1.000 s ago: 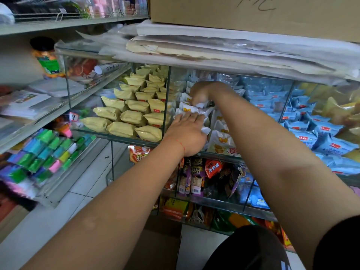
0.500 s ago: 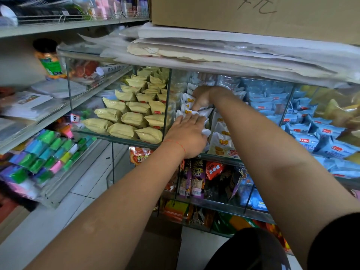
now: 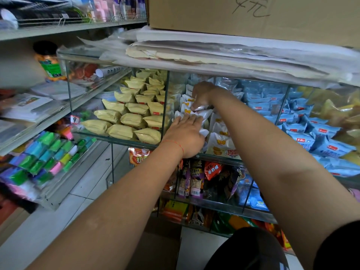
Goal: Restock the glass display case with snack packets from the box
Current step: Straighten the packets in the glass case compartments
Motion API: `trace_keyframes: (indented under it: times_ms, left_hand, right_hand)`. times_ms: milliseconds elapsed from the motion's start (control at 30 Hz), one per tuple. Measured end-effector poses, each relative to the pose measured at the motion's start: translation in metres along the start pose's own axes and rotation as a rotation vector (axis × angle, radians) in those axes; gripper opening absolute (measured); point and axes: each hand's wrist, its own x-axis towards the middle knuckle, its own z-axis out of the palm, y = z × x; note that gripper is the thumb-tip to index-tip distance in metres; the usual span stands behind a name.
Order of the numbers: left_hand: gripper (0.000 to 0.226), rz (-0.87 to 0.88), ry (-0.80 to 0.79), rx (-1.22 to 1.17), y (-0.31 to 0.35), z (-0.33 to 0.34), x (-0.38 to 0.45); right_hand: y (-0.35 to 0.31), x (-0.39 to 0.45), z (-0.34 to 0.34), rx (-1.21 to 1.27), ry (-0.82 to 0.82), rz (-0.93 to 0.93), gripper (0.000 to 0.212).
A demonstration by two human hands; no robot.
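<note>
Now, right hand: the right hand [image 3: 202, 94] reaches deep into the white-packet compartment [image 3: 220, 133], fingers curled downward and pinching a white snack packet [image 3: 203, 110] by its upper edge.
Left hand: the left hand [image 3: 185, 133] lies nearer the compartment's front opening, fingers straight and held together, pressing flat on the white packets below the pinched one.
Change: against half a second earlier, the right hand's packet shows tilted up clear of the row, while the left hand has hardly moved; the view itself has shifted only slightly.
Meaning for task: judged as mid-placement, one packet being seated into the row while the stack is steadied; stocking of this compartment looks well advanced.
Left of the compartment: yellow packets [image 3: 128, 119], behind a glass divider [image 3: 166, 106].
Right of the compartment: blue packets [image 3: 303, 129].
Above the compartment: stacked paper sheets [image 3: 233, 53] and a cardboard box [image 3: 253, 16] on the case top.
Supply box: whether that cardboard box is the source cannot be told.
</note>
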Motion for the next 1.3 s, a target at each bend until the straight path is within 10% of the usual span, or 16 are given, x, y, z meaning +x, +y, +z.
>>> trace_keyframes:
  times_ms: [567,967,1100,1300]
  left_hand:
    - [0.066,-0.015,-0.056,0.015,0.002,-0.001,-0.002]
    - [0.063,-0.016,-0.125,0.066,0.0,-0.002,0.007]
    - [0.068,0.018,0.014,0.03,0.003,-0.004,0.009]
    - [0.038,0.013,0.404,0.017,0.003,-0.006,-0.015]
  right_hand:
    - [-0.009,-0.037,-0.001,0.096,-0.221,-0.008,0.021]
    - [-0.003,-0.053,-0.002,0.14,0.19,-0.025,0.034]
    - [0.002,-0.072,-0.019,0.098,0.239,-0.066,0.037]
    - [0.003,-0.097,-0.019,0.092,-0.191,-0.188,0.039]
